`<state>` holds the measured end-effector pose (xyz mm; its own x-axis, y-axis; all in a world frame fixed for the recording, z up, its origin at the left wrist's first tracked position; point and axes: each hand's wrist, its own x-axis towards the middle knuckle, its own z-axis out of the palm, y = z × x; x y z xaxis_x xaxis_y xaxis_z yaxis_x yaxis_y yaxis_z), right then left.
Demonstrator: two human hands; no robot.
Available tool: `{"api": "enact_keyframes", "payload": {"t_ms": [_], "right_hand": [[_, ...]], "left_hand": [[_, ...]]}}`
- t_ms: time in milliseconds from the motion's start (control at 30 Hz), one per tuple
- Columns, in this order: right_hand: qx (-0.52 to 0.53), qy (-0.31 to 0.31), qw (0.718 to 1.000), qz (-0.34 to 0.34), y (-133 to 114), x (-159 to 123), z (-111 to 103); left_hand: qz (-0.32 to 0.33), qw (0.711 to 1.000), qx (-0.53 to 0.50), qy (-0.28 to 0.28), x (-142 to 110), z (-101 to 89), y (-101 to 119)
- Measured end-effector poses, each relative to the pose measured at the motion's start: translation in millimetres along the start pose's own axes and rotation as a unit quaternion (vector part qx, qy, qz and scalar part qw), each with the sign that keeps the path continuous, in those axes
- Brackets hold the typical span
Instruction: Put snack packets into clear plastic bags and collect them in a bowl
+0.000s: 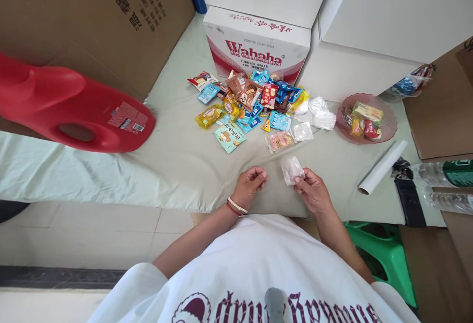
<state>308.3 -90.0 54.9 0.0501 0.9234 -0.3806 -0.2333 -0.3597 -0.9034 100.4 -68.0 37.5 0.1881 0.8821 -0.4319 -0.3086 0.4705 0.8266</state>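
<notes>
- The right hand (312, 190) grips a small clear packet (292, 170) between thumb and fingers, near the front edge of the worktop (177, 155).
- The left hand (251, 185), with two bracelets (237, 206) at its wrist, is curled closed just beside it, apart from the packet.
- Beyond the hands there's a heap of wrapped snacks (249, 94), piled in front of a Wahaha water carton (257, 47).
- A pale green packet (230, 137) lies flat at the near side of that heap.
- Some crumpled clear wrappers (322, 113) lie between the heap and a pink bowl (343, 133), which has a few snacks in it.
- Over on the right, a white roll (382, 168) lies near a black phone-like object (409, 203) and some plastic bottles (432, 173).
- A big red jug (92, 101) is on the left.
</notes>
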Motion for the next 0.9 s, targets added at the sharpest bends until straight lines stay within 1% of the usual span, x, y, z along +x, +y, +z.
{"api": "enact_keyframes", "payload": {"t_ms": [133, 200, 267, 333, 367, 433, 500, 567, 633, 700, 767, 800, 833, 867, 900], "right_hand": [[-0.055, 0.014, 0.998, -0.029, 8.5, -3.5, 0.2], [-0.069, -0.001, 0.997, -0.039, 11.3, -4.7, 4.3], [-0.079, -0.028, 0.996, -0.041, 12.0, -5.5, 8.2], [-0.080, -0.049, 0.995, -0.041, 11.3, -5.9, 10.4], [-0.075, -0.047, 0.995, -0.042, 10.5, -5.8, 10.6], [-0.049, -0.015, 0.998, -0.044, 8.5, -4.8, 8.7], [0.004, 0.039, 0.998, -0.040, 6.1, -2.6, 3.7], [0.061, 0.085, 0.994, -0.033, 4.5, 0.6, -4.5], [0.086, 0.107, 0.990, -0.022, 4.8, 3.9, -14.3], [0.059, 0.140, 0.988, -0.023, 6.8, 5.6, -22.0], [-0.005, 0.204, 0.977, -0.058, 8.3, 4.4, -23.3], [-0.039, 0.224, 0.970, -0.080, 8.2, 2.7, -20.6], [-0.073, 0.218, 0.968, -0.097, 7.2, 0.5, -15.4], [-0.105, 0.182, 0.972, -0.106, 5.5, -1.9, -8.2], [-0.135, 0.119, 0.978, -0.108, 3.2, -3.9, 0.6]], "left_hand": [[-0.005, 0.999, 0.026, -0.037, 0.3, 11.0, 2.9], [-0.002, 0.998, 0.034, -0.052, 1.9, 18.8, 3.9], [0.011, 0.998, 0.039, -0.058, 3.9, 24.4, 3.8], [0.026, 0.997, 0.043, -0.057, 5.3, 26.3, 3.1], [0.030, 0.997, 0.046, -0.058, 5.4, 25.8, 2.7], [0.030, 0.997, 0.047, -0.059, 4.9, 22.7, 2.2], [0.022, 0.998, 0.028, -0.056, 3.9, 17.8, 2.0], [0.011, 0.998, -0.020, -0.050, 3.2, 12.6, 1.6], [-0.001, 0.996, -0.076, -0.048, 3.1, 8.1, 0.7], [-0.005, 0.994, -0.097, -0.047, 3.2, 4.8, -0.8], [0.021, 0.997, -0.064, -0.036, 3.1, 3.5, -2.0], [0.042, 0.998, -0.033, -0.030, 2.7, 3.8, -2.2], [0.065, 0.998, 0.000, -0.027, 2.1, 4.6, -2.0], [0.085, 0.995, 0.032, -0.030, 1.3, 5.9, -1.5], [0.102, 0.992, 0.059, -0.037, 0.3, 7.3, -0.7]]}}
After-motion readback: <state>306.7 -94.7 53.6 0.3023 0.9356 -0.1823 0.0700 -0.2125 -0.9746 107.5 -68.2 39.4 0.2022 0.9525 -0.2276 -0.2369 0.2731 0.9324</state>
